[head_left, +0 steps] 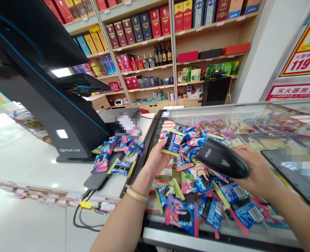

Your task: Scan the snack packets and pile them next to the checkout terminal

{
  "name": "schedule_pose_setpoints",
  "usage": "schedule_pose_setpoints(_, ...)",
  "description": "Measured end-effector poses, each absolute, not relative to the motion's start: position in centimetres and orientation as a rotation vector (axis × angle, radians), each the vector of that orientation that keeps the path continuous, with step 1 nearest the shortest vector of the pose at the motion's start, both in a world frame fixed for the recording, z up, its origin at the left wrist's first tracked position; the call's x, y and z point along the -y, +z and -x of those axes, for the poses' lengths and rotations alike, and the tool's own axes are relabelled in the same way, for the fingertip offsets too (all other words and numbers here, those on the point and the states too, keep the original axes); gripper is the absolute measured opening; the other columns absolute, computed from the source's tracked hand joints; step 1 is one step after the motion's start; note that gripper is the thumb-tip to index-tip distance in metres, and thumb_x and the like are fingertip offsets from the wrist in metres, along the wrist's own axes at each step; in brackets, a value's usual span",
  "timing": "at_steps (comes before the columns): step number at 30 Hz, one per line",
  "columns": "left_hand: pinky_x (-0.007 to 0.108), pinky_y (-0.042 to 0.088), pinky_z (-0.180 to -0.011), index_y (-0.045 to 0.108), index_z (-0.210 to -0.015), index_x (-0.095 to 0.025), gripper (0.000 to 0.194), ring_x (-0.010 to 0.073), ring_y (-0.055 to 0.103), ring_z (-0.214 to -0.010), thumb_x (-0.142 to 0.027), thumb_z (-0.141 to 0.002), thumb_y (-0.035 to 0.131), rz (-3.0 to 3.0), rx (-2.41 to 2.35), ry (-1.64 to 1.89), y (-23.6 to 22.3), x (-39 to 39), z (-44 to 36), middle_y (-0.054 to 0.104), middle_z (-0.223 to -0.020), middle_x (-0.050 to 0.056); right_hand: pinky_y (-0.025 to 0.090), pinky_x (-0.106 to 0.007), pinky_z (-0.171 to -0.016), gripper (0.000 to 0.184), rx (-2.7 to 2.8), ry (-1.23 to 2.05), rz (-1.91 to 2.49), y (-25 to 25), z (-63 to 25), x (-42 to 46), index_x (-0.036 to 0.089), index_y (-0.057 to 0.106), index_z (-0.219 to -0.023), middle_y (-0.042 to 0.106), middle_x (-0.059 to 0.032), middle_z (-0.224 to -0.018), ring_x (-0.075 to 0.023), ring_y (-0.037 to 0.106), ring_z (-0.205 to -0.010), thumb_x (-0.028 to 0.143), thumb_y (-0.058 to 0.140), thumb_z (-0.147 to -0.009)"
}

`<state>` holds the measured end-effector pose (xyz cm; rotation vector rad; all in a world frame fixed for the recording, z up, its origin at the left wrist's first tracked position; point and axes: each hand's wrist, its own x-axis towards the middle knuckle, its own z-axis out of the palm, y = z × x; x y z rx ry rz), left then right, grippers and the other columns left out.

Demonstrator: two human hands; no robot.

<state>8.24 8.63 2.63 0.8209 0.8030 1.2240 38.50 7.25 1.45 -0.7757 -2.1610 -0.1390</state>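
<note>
My left hand (pixel 158 157) pinches a small snack packet (pixel 174 140), blue with yellow-green ends, whose barcode side faces up. A black handheld barcode scanner (pixel 223 158) is gripped in my right hand (pixel 257 168), its head close to the right of that packet. Beneath both hands, a heap of similar blue, pink, purple and green snack packets covers part of the glass counter (pixel 270 115). Nearest me in the heap lies a purple-edged packet (pixel 182 215). My right fingers are partly hidden behind the scanner.
A black checkout terminal (pixel 73 105) stands on the white counter at left. More snack packets (pixel 122 167) lie by its base, beside a flat dark device (pixel 97 180) with cables. A tablet-like screen (pixel 288 171) lies at right. Shelves (pixel 144 43) of boxes and bottles stand behind.
</note>
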Motion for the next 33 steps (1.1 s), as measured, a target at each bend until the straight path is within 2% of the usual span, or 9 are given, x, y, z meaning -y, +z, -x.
schedule_pose_setpoints(4, 0.034, 0.058, -0.073, 0.069, -0.100, -0.013, 0.029, 0.0218, 0.072, -0.073, -0.037, -0.089, 0.057, -0.837, -0.802, 1.228, 2.5, -8.6, -8.4, 0.075, -0.081, 0.009, 0.051, -0.040, -0.073, 0.031, 2.146, -0.153, 0.767, 1.5, -38.4, -7.2, 0.024, 0.066, -0.114, 0.074, -0.0054, -0.088, -0.0231, 0.066, -0.074, 0.047, 0.060, -0.094)
schedule_pose_setpoints(9, 0.037, 0.055, -0.091, 0.068, -0.116, -0.017, 0.037, 0.0255, 0.071, -0.104, -0.037, -0.085, 0.064, -1.067, -0.995, 1.482, 2.3, -8.7, -8.0, 0.076, -0.110, 0.010, 0.053, -0.039, -0.070, 0.022, 2.094, -0.206, 0.767, 1.7, -38.6, -7.1, 0.026, 0.067, -0.108, 0.072, -0.0049, -0.084, -0.0238, 0.066, -0.072, 0.040, 0.061, -0.092)
schedule_pose_setpoints(12, 0.036, 0.048, -0.103, 0.065, -0.129, -0.020, 0.046, 0.0245, 0.065, -0.114, -0.030, -0.085, 0.063, -1.451, -1.332, 1.693, 2.9, -8.8, -6.5, 0.071, -0.120, 0.009, 0.055, -0.040, -0.071, 0.015, 2.071, -0.214, 0.804, 1.2, -39.1, -7.3, 0.027, 0.067, -0.097, 0.070, -0.0062, -0.081, -0.0254, 0.066, -0.074, 0.038, 0.059, -0.092)
schedule_pose_setpoints(15, 0.038, 0.045, -0.108, 0.062, -0.135, -0.020, 0.047, 0.0266, 0.061, -0.119, -0.026, -0.088, 0.058, -1.645, -1.910, 1.783, 4.0, -8.7, -4.2, 0.068, -0.122, 0.012, 0.056, -0.041, -0.071, 0.016, 2.031, -0.193, 0.873, 0.4, -39.7, -7.6, 0.028, 0.067, -0.097, 0.070, -0.0076, -0.084, -0.0279, 0.066, -0.078, 0.040, 0.059, -0.090)
schedule_pose_setpoints(19, 0.048, 0.038, -0.114, 0.061, -0.138, -0.019, 0.048, 0.0341, 0.054, -0.131, -0.025, -0.090, 0.056, -1.362, -2.638, 1.647, 4.7, -8.5, -1.0, 0.063, -0.132, 0.017, 0.056, -0.041, -0.069, 0.019, 2.023, -0.226, 0.841, -0.2, -39.8, -7.8, 0.029, 0.064, -0.105, 0.068, -0.0067, -0.086, -0.0276, 0.065, -0.076, 0.039, 0.061, -0.089)
schedule_pose_setpoints(22, 0.058, 0.034, -0.114, 0.063, -0.137, -0.019, 0.047, 0.0389, 0.051, -0.134, -0.026, -0.091, 0.055, -1.115, -2.918, 1.482, 4.2, -8.6, 0.9, 0.063, -0.133, 0.019, 0.056, -0.043, -0.073, 0.018, 2.017, -0.227, 0.904, -0.1, -39.7, -7.6, 0.029, 0.061, -0.106, 0.069, -0.0073, -0.089, -0.0282, 0.066, -0.080, 0.036, 0.059, -0.089)
schedule_pose_setpoints(25, 0.062, 0.031, -0.115, 0.065, -0.134, -0.021, 0.046, 0.0394, 0.049, -0.135, -0.023, -0.089, 0.055, -1.105, -3.000, 1.345, 3.3, -8.9, 1.7, 0.062, -0.136, 0.019, 0.056, -0.041, -0.072, 0.017, 2.028, -0.234, 0.881, -0.2, -39.7, -7.7, 0.029, 0.062, -0.105, 0.070, -0.0064, -0.088, -0.0277, 0.067, -0.081, 0.035, 0.060, -0.089)
schedule_pose_setpoints(28, 0.061, 0.030, -0.116, 0.065, -0.134, -0.023, 0.050, 0.0381, 0.047, -0.139, -0.021, -0.085, 0.061, -1.182, -3.008, 1.275, 2.8, -9.2, 1.7, 0.058, -0.143, 0.018, 0.056, -0.040, -0.068, 0.018, 2.034, -0.235, 0.841, -0.4, -40.1, -8.2, 0.028, 0.065, -0.103, 0.070, -0.0055, -0.085, -0.0278, 0.068, -0.077, 0.038, 0.064, -0.088)
schedule_pose_setpoints(33, 0.059, 0.029, -0.118, 0.062, -0.139, -0.023, 0.059, 0.0387, 0.043, -0.143, -0.029, -0.081, 0.068, -1.219, -3.021, 1.282, 2.9, -9.4, 1.0, 0.054, -0.147, 0.018, 0.057, -0.040, -0.069, 0.019, 2.033, -0.266, 0.826, -0.2, -40.2, -8.4, 0.028, 0.067, -0.105, 0.072, -0.0061, -0.085, -0.0280, 0.069, -0.076, 0.037, 0.064, -0.088)
